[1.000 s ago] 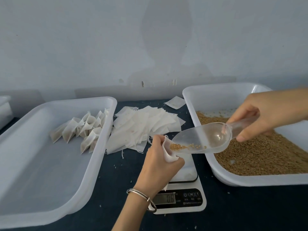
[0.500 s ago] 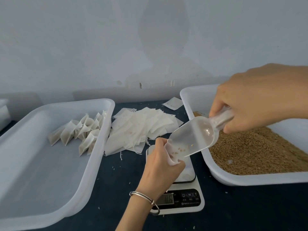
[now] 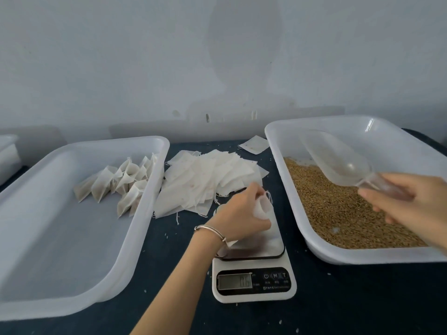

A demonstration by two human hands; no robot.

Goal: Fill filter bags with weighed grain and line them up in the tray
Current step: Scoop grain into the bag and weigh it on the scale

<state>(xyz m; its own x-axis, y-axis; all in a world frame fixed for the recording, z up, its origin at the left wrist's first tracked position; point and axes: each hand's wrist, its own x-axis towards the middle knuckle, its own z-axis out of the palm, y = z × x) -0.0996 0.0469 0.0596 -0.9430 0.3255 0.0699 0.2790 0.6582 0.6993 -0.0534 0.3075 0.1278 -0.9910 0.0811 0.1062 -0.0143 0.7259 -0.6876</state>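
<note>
A: Head view, nearest first: digital scale (image 3: pixel 253 272) at the front of the dark desk (image 3: pixel 362 298), display lit, digits too blurred to trust.

B: Just above it?

A: Left hand (image 3: pixel 238 217) over the scale's steel platform, grip wrapped around a filter bag (image 3: pixel 263 207), mouth held up. Bracelet (image 3: pixel 210 231) on the wrist. Hard to say whether the bag rests on the platform or hangs just above it.

B: And to the right?

A: Right hand (image 3: pixel 408 201), grip clasped on the handle of a clear plastic scoop (image 3: pixel 338 160). Scoop held over the grain tray (image 3: pixel 314 247), bowl seemingly empty. Plenty of grain (image 3: pixel 338 209) left in that tray.

B: Further back?

A: Loose heap of empty filter bags (image 3: pixel 205 180) on the desk between the two trays, one stray bag (image 3: pixel 255 144) lying behind the heap. Left tray (image 3: pixel 135 238) holding a short cluster of filled bags (image 3: pixel 118 182) near its far right corner, leaning on each other rather than in a neat row.

B: Progress, then?

A: Early, judging by that. Only a handful filled, most of the left tray bare, a large stack unfilled. Bag in hand probably mid-fill or awaiting a weight check; closing it and setting it beside the others not yet done.
</note>
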